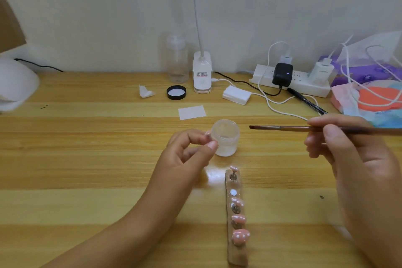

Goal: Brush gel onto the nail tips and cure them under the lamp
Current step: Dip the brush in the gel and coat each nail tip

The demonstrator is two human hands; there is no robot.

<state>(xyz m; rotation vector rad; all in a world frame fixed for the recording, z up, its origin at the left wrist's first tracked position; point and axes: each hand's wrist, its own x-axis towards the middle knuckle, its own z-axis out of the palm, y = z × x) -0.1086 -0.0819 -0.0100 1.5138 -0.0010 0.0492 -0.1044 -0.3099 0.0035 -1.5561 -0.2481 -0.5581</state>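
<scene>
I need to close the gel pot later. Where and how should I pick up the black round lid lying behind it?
Probably grip the black round lid by its raised rim, coming straight down from above with thumb and finger on opposite sides. It lies flat on the wooden table, open side up, so the low rim is the only graspable edge. The clear plastic bottle stands close behind.

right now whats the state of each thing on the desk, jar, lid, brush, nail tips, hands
gel jar: open, upright on the desk
black lid: off, lying inside-up near the wall
brush: held level, bristles pointing at the jar, not dipped
holder strip: flat on the desk, four pink nail tips mounted, one stud bare
left hand: pinching one small nail tip beside the jar
right hand: gripping the brush
power strip: three plugs in
</scene>
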